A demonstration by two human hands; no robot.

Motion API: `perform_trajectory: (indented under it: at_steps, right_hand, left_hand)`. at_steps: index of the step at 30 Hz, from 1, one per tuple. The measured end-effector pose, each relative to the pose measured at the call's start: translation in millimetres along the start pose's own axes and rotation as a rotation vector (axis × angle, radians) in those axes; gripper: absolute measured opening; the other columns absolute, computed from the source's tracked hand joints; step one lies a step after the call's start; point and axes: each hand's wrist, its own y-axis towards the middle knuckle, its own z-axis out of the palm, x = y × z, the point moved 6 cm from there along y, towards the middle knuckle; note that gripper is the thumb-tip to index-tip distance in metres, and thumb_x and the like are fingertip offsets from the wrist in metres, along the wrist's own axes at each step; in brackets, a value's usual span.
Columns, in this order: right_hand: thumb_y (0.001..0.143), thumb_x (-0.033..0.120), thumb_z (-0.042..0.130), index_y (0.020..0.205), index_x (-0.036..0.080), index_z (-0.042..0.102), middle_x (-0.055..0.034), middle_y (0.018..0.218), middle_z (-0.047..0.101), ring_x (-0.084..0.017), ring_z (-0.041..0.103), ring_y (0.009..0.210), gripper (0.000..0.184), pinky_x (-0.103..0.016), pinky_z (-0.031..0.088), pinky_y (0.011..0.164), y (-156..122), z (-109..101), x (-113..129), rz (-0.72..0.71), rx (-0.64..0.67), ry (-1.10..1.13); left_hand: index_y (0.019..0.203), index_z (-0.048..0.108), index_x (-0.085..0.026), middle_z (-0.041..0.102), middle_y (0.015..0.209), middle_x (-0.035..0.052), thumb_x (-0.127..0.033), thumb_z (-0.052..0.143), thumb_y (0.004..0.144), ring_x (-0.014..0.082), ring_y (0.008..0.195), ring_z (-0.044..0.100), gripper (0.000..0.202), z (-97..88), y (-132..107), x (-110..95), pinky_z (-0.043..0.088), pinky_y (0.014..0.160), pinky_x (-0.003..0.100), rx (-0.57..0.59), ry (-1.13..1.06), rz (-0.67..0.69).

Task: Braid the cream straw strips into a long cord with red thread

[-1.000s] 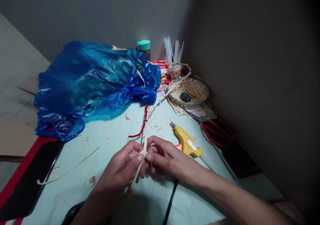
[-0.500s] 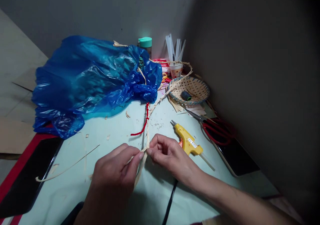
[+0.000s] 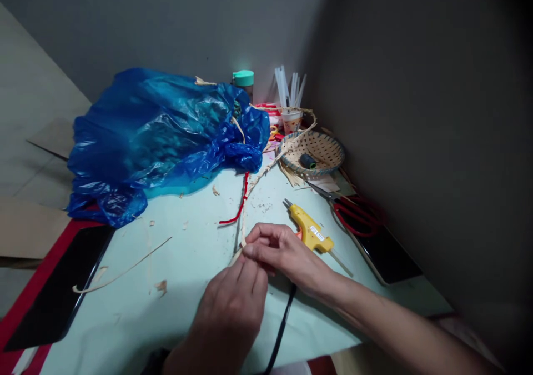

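A pale straw braid [image 3: 270,168] runs from my fingers up the table and loops near the paper cup. My right hand [image 3: 287,255] pinches the near end of the braid between thumb and fingers. Just below it, my left hand [image 3: 234,303] is closed with its back turned up, touching the right fingertips. Its fingers are curled around the loose strands, mostly hidden beneath the hand. A red pipe-cleaner-like cord [image 3: 240,211] lies against the braid, its lower end bent out to the left.
A yellow glue gun [image 3: 310,229] lies right of my hands, near red-handled scissors [image 3: 358,216] on a phone [image 3: 389,255]. Behind stand a woven basket [image 3: 328,147] with a thread spool [image 3: 308,161], a cup of glue sticks [image 3: 292,122], a blue plastic bag [image 3: 166,136] and a bottle [image 3: 244,79].
My left hand has moved right and rolled over, its back now up and its fingertips under the right hand. The right hand keeps its pinch. The view has shifted slightly.
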Motion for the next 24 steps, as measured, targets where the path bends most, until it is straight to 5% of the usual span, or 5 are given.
perform_trajectory:
  at_steps: [3, 7, 11, 14, 24]
  right_hand:
    - [0.079, 0.032, 0.065, 0.081, 0.014, 0.054, 0.0012, 0.068, 0.059, -0.006, 0.043, 0.054, 0.021, -0.018, 0.03, 0.05, -0.9, 0.0, 2.9, -0.052, 0.024, -0.034]
    - [0.084, 0.032, 0.059, 0.084, 0.015, 0.051, -0.002, 0.073, 0.065, -0.006, 0.039, 0.049, 0.018, -0.019, 0.03, 0.047, -2.7, -0.4, 5.7, -0.104, 0.023, -0.116]
    - [0.087, 0.03, 0.053, 0.088, 0.017, 0.051, -0.0003, 0.072, 0.061, -0.008, 0.047, 0.05, 0.013, -0.02, 0.036, 0.049, -4.6, 0.3, 8.0, -0.138, 0.054, -0.242]
    - [0.089, 0.027, 0.049, 0.089, 0.017, 0.053, 0.0006, 0.068, 0.058, -0.01, 0.051, 0.054, 0.011, -0.021, 0.039, 0.053, -9.3, -0.5, 16.5, -0.163, 0.074, -0.419]
    - [0.089, 0.017, 0.044, 0.083, 0.017, 0.066, -0.0069, 0.08, 0.068, -0.016, 0.059, 0.073, 0.023, -0.025, 0.036, 0.065, -22.9, 0.3, 38.3, -0.309, -0.035, -1.105]
  left_hand:
    - [0.078, 0.061, -0.02, 0.062, 0.073, 0.0068, -0.014, 0.049, 0.083, 0.0201, 0.07, 0.054, 0.015, -10.8, 5.9, 12.3, 0.035, 0.065, 0.032, 0.09, -0.205, -0.036]
    - [0.075, 0.056, -0.02, 0.057, 0.075, 0.0046, -0.029, 0.047, 0.089, 0.0196, 0.076, 0.05, 0.019, -28.9, 13.2, 48.6, 0.036, 0.073, 0.033, 0.035, -0.448, -0.455]
    - [0.1, 0.056, -0.019, 0.053, 0.076, 0.0006, -0.039, 0.045, 0.091, 0.0117, 0.062, 0.047, 0.025, 12.9, 13.1, 49.8, 0.036, 0.058, 0.024, 0.354, -1.171, -0.69]
    - [0.104, 0.053, -0.017, 0.042, 0.067, -0.005, -0.041, 0.052, 0.088, 0.0046, 0.047, 0.023, 0.029, 33.1, 11.4, 49.2, 0.017, 0.043, 0.02, 0.362, -1.456, -0.805]
    - [0.087, 0.065, -0.012, 0.032, 0.046, -0.0077, -0.041, 0.063, 0.076, 0.0062, 0.043, 0.023, 0.031, 25.1, 3.8, 61.8, 0.014, 0.044, 0.022, 0.22, -1.134, -0.902]
